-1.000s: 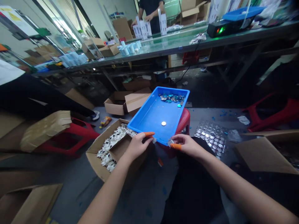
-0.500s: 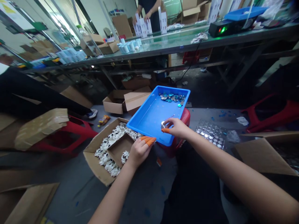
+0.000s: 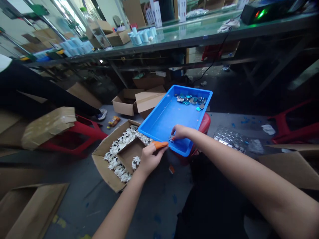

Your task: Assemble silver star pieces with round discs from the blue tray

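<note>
My right hand (image 3: pixel 180 132) is over the near end of a blue plastic tray (image 3: pixel 156 116), fingers pinched on a small whitish piece (image 3: pixel 171 138) whose kind I cannot make out. My left hand (image 3: pixel 152 156), with orange finger covers, is closed in a pinch at the tray's near left rim; whatever lies between its fingertips is too small to name. Shiny round discs (image 3: pixel 191 100), some silver and some blue-green, lie at the tray's far end. Below and left, a cardboard box (image 3: pixel 103 166) holds many white pieces with dark spots (image 3: pixel 119 142) and a smaller open carton (image 3: pixel 132 152).
A red stool (image 3: pixel 204 123) supports the tray. Behind runs a long workbench (image 3: pixel 169 43) with light blue cylinders (image 3: pixel 142 36). Open cartons (image 3: pixel 126 103) stand on the floor. Clear plastic packaging (image 3: pixel 229 137) lies at right. Another person's leg (image 3: pixel 57 89) extends in from the left.
My right hand has lowered and moved slightly left, closer to my left fingertips. The shiny round face seen in its fingers no longer shows. The whole view has shifted a little.
</note>
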### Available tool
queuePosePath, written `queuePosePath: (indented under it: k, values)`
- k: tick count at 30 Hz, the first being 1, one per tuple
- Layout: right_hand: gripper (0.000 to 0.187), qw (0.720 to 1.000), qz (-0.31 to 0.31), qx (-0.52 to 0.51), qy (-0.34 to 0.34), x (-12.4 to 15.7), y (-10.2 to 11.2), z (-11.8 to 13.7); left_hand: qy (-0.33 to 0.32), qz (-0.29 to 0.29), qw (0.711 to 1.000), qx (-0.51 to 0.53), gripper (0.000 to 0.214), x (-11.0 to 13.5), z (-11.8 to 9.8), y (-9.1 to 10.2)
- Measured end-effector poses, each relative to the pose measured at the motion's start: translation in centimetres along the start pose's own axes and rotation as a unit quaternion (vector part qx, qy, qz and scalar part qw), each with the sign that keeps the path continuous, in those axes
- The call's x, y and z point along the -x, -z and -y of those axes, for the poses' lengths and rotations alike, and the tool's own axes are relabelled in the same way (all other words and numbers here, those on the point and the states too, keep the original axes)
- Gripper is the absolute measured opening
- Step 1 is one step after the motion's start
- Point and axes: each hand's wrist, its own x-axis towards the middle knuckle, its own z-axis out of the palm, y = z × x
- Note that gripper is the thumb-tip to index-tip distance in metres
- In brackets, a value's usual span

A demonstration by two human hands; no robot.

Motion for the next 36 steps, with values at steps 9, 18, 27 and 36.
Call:
queuePosePath:
  k: [9, 18, 27, 36]
  values:
    - [0.030, 0.933, -0.145, -0.305, 0.127, 11.1, -0.2, -0.7, 0.302, -0.139, 0.894, 0.299, 0.043, 0.6, -4.3, -1.3]
    - [0.021, 0.884, -0.237, -0.373, 0.154, 19.2, -2.6, 0.0, 0.276, -0.143, 0.900, 0.307, 0.036, 2.4, -10.4, -2.8]
    - [0.018, 0.887, -0.259, -0.329, 0.194, 23.4, -2.0, 0.3, 0.253, -0.145, 0.910, 0.293, 0.035, 3.8, -14.3, -2.3]
    - [0.009, 0.874, -0.295, -0.230, 0.310, 25.7, -2.2, 0.2, 0.230, -0.102, 0.927, 0.280, 0.037, 4.7, -16.4, -0.8]
